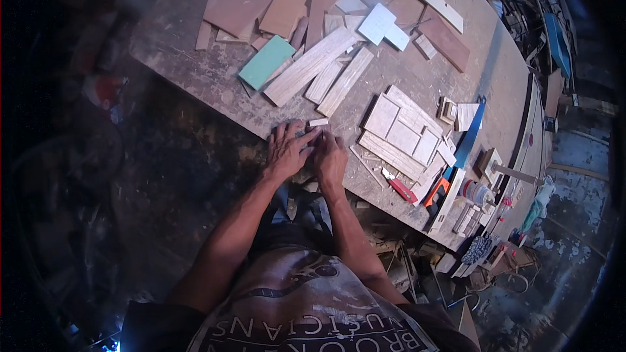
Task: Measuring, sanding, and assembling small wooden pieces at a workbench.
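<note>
At the near edge of the wooden worktable, my left hand (285, 148) rests with its fingers bent and its index finger reaching toward the right hand. My right hand (331, 158) is closed beside it, its fingertips meeting the left's. Between the fingertips is a small dark brown piece (321, 130), mostly covered by the fingers; its kind cannot be made out. Just beyond it lies a small pale wood strip (318, 122). Farther off, pale wood boards (310, 67) and a green block (266, 62) lie on the table.
Right of my hands are a flat assembly of pale wood pieces (404, 132), a red utility knife (402, 190) and a handsaw with a blue blade (471, 133). A tub (477, 191) stands near the right corner. Brown boards (244, 3) cover the far left of the worktable (189, 68).
</note>
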The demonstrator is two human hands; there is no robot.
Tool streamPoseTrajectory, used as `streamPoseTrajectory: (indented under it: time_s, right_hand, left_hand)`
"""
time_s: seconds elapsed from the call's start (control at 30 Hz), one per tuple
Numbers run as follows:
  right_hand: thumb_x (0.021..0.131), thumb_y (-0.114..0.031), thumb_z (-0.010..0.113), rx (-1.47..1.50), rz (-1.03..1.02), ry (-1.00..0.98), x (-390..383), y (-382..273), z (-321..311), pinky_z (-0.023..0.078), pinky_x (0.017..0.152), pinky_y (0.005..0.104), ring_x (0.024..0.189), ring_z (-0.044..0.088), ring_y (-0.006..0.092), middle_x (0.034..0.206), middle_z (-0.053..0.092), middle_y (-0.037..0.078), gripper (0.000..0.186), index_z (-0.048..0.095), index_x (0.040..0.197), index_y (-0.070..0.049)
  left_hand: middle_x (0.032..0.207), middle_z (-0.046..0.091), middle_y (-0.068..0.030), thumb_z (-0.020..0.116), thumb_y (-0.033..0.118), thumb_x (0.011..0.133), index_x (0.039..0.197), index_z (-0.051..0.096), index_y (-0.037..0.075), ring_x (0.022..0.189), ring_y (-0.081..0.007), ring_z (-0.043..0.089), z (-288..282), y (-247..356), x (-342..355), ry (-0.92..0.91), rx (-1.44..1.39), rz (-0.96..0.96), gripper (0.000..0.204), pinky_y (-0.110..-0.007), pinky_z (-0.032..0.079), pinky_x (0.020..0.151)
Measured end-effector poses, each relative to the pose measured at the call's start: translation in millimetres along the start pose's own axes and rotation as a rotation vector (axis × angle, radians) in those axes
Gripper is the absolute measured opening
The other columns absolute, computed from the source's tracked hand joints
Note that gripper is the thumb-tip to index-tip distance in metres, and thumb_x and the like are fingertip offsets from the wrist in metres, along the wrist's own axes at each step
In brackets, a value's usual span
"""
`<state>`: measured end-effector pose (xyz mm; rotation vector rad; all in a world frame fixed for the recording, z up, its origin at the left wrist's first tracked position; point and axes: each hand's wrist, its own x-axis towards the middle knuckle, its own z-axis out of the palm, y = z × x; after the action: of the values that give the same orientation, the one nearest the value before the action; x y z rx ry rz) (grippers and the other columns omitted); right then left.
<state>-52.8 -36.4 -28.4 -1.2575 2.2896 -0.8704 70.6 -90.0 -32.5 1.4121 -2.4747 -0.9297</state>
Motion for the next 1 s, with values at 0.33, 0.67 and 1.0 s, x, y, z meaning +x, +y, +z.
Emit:
streamPoseTrajectory:
  time_s: [0.33, 0.67, 1.0]
  right_hand:
    - [0.093, -0.01, 0.064, 1.15, 0.601, -0.136, 13.8, 17.1, -35.7, 0.045, 0.06, 0.026, 0.066, 0.057, 0.0082, 0.074, 0.06, -0.002, 0.007, 0.067, 0.093, -0.003]
    - [0.091, -0.009, 0.066, 1.289, 0.423, -0.239, 0.0, 15.2, -72.7, 0.049, 0.074, 0.0269, 0.085, 0.06, 0.0136, 0.091, 0.065, 0.003, 0.021, 0.062, 0.11, -0.003]
    - [0.086, -0.009, 0.07, 0.238, -0.237, -0.359, 16.9, 22.9, -67.5, 0.052, 0.067, 0.0367, 0.077, 0.067, 0.0279, 0.09, 0.069, 0.014, 0.015, 0.072, 0.099, -0.004]
  left_hand:
    - [0.12, 0.061, -0.0114, 0.071, 0.015, 0.083, 0.127, 0.068, 0.02, 0.115, -0.0321, 0.051, -6.3, 1.9, 6.2, 0.184, -0.3, 0.014, 0.044, -0.044, 0.04, 0.099]
    - [0.084, 0.071, -0.0033, 0.072, 0.021, 0.091, 0.094, 0.074, 0.001, 0.075, -0.007, 0.061, -19.6, 28.9, 4.5, -0.303, -1.462, -0.471, 0.021, -0.021, 0.047, 0.063]
    - [0.086, 0.072, -0.0091, 0.073, 0.013, 0.086, 0.103, 0.072, -0.002, 0.083, -0.018, 0.067, -12.3, 7.9, 30.7, -0.23, -0.68, 0.041, 0.023, -0.034, 0.053, 0.077]
